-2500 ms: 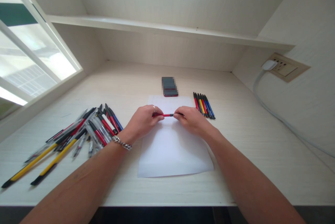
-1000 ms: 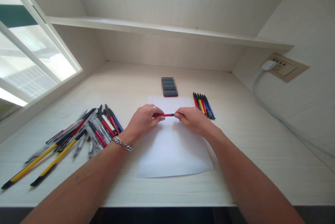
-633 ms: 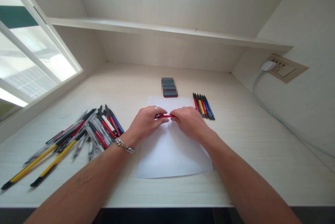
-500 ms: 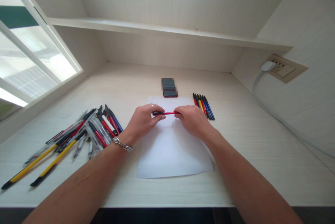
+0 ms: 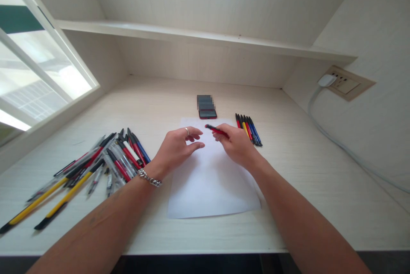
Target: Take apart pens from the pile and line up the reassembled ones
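Observation:
My right hand (image 5: 235,145) pinches a red pen with a black tip (image 5: 215,130), which points up and to the left over the white sheet of paper (image 5: 211,184). My left hand (image 5: 176,148) hovers just left of the pen with its fingers loosely apart and nothing in them; it wears a ring and a chain bracelet. Both hands are over the far half of the sheet.
A heap of pens (image 5: 96,165) in red, black, yellow and blue lies left of the sheet. A neat row of pens (image 5: 248,128) lies right of it. A phone (image 5: 206,106) sits beyond the paper. A cable (image 5: 339,141) runs from the wall socket (image 5: 344,81).
Earlier both hands held the red pen level between them. Now my left hand has let go and my right hand alone holds the pen, tilted up to the left.

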The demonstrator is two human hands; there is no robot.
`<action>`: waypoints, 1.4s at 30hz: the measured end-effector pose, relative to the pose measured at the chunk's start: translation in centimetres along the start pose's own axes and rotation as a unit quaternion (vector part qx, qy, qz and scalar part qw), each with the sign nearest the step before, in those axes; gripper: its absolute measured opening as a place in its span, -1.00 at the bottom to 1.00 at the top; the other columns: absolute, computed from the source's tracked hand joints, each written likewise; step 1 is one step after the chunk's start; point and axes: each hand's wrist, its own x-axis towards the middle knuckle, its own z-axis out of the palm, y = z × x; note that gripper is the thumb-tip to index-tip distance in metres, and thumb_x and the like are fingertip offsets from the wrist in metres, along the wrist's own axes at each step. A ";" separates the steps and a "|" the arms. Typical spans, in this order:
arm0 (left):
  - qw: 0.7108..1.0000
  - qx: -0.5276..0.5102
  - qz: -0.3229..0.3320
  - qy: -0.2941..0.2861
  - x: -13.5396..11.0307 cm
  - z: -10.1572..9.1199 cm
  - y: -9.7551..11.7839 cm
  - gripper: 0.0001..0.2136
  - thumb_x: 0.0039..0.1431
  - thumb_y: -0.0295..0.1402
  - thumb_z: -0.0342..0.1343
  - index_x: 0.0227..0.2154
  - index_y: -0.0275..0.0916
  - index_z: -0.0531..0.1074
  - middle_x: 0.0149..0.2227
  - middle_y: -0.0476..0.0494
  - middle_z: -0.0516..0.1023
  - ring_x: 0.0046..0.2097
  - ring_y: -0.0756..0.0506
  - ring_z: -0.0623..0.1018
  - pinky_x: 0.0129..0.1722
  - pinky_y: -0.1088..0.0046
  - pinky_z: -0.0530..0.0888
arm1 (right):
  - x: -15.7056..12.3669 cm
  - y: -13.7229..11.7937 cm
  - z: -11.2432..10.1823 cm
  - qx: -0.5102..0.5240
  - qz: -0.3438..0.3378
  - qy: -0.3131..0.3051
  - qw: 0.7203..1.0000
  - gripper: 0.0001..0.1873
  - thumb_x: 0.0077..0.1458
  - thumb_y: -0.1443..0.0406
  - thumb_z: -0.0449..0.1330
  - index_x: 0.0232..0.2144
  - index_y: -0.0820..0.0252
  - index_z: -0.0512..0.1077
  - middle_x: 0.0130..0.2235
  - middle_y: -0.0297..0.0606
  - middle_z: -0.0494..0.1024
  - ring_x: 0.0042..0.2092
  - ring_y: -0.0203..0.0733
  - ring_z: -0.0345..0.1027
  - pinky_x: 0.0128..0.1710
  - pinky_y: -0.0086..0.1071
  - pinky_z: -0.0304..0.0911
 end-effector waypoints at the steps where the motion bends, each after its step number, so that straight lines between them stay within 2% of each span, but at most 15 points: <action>1: 1.000 0.007 -0.007 -0.007 0.1 -0.1 -0.2 -0.77 0.03 -0.26 0.25 -0.24 -0.19 0.52 -0.28 -0.03 0.61 -0.26 -0.05 0.55 -0.18 0.42 0.46 | 0.2 0.2 -0.3 0.077 0.027 0.028 0.996 -0.74 0.17 0.12 0.14 -0.43 0.17 0.41 -0.49 -0.34 0.41 -0.45 -0.29 0.22 -0.43 -0.40 0.06; 3: 0.999 0.023 -0.017 -0.027 0.2 -0.2 -0.6 -0.81 0.03 -0.25 0.24 -0.29 -0.18 0.53 -0.30 -0.02 0.61 -0.29 -0.05 0.54 -0.21 0.42 0.45 | 0.7 0.4 -0.9 0.244 0.078 0.076 0.964 -0.56 0.07 -0.07 0.15 -0.54 0.17 0.37 -0.61 -0.40 0.26 -0.55 -0.34 0.08 -0.52 -0.40 -0.01; 5: 0.998 0.035 -0.024 -0.047 0.2 -0.1 -0.8 -0.83 0.03 -0.25 0.23 -0.31 -0.17 0.54 -0.32 -0.01 0.61 -0.30 -0.05 0.54 -0.23 0.42 0.44 | 1.2 0.7 -1.6 0.402 0.121 0.094 0.903 -0.39 0.00 -0.23 0.06 -0.65 0.16 0.30 -0.69 -0.44 0.12 -0.62 -0.36 -0.04 -0.57 -0.39 -0.06; 7: 0.997 0.045 -0.030 -0.063 0.2 0.0 -0.8 -0.83 0.03 -0.25 0.23 -0.31 -0.16 0.55 -0.34 -0.01 0.60 -0.30 -0.05 0.54 -0.25 0.43 0.43 | 1.4 0.8 -2.2 0.518 0.156 0.091 0.836 -0.31 -0.04 -0.30 -0.02 -0.73 0.14 0.24 -0.74 -0.45 0.04 -0.66 -0.38 -0.10 -0.61 -0.38 -0.08; 10: 0.995 0.058 -0.036 -0.075 0.1 0.2 -0.6 -0.83 0.03 -0.25 0.23 -0.31 -0.16 0.56 -0.36 -0.01 0.59 -0.32 -0.05 0.53 -0.27 0.43 0.42 | 1.5 1.1 -2.9 0.606 0.192 0.093 0.766 -0.32 -0.04 -0.27 0.00 -0.78 0.14 0.21 -0.77 -0.46 -0.02 -0.68 -0.40 -0.17 -0.64 -0.41 -0.11; 13: 0.994 0.067 -0.039 -0.079 0.1 0.2 -0.5 -0.82 0.03 -0.25 0.22 -0.30 -0.17 0.56 -0.37 -0.01 0.59 -0.32 -0.05 0.53 -0.28 0.44 0.41 | 1.6 1.3 -3.1 0.642 0.210 0.099 0.731 -0.36 0.00 -0.21 0.01 -0.77 0.15 0.24 -0.77 -0.47 -0.02 -0.69 -0.41 -0.19 -0.65 -0.43 -0.13; 20: 0.991 0.076 -0.041 -0.099 0.0 0.2 -0.6 -0.81 0.03 -0.26 0.20 -0.27 -0.17 0.55 -0.36 -0.01 0.58 -0.31 -0.05 0.52 -0.28 0.44 0.40 | 1.7 1.5 -2.9 0.658 0.214 0.111 0.713 -0.34 -0.05 -0.27 0.03 -0.74 0.16 0.26 -0.77 -0.48 0.01 -0.69 -0.42 -0.17 -0.64 -0.43 -0.12; 25: 0.990 0.078 -0.042 -0.106 0.0 0.3 -0.7 -0.80 0.03 -0.26 0.19 -0.27 -0.18 0.55 -0.37 -0.02 0.57 -0.32 -0.05 0.52 -0.29 0.44 0.40 | 1.7 1.7 -3.0 0.675 0.198 0.121 0.700 -0.36 -0.02 -0.23 0.03 -0.72 0.16 0.29 -0.76 -0.48 0.03 -0.69 -0.43 -0.17 -0.64 -0.43 -0.14; 30: 0.990 0.080 -0.040 -0.106 0.0 0.3 -0.7 -0.81 0.03 -0.27 0.19 -0.27 -0.18 0.55 -0.36 -0.03 0.57 -0.31 -0.05 0.52 -0.29 0.44 0.40 | 1.7 1.9 -3.0 0.673 0.196 0.128 0.701 -0.41 0.02 -0.17 0.03 -0.73 0.15 0.27 -0.77 -0.48 0.01 -0.70 -0.42 -0.18 -0.66 -0.44 -0.18; 37: 0.990 0.081 -0.039 -0.108 0.0 0.3 -0.8 -0.80 0.04 -0.26 0.19 -0.28 -0.18 0.55 -0.37 -0.04 0.57 -0.32 -0.06 0.52 -0.29 0.43 0.41 | 1.8 2.0 -3.0 0.674 0.197 0.132 0.699 -0.36 -0.04 -0.25 0.04 -0.73 0.15 0.29 -0.77 -0.49 0.00 -0.71 -0.43 -0.19 -0.67 -0.44 -0.21; 42: 0.990 0.084 -0.037 -0.111 0.0 0.3 -0.9 -0.80 0.04 -0.26 0.18 -0.27 -0.18 0.55 -0.36 -0.05 0.57 -0.31 -0.06 0.52 -0.28 0.43 0.42 | 1.7 2.1 -3.1 0.688 0.188 0.127 0.689 -0.38 0.00 -0.20 0.04 -0.73 0.16 0.30 -0.77 -0.49 0.00 -0.70 -0.43 -0.20 -0.67 -0.45 -0.20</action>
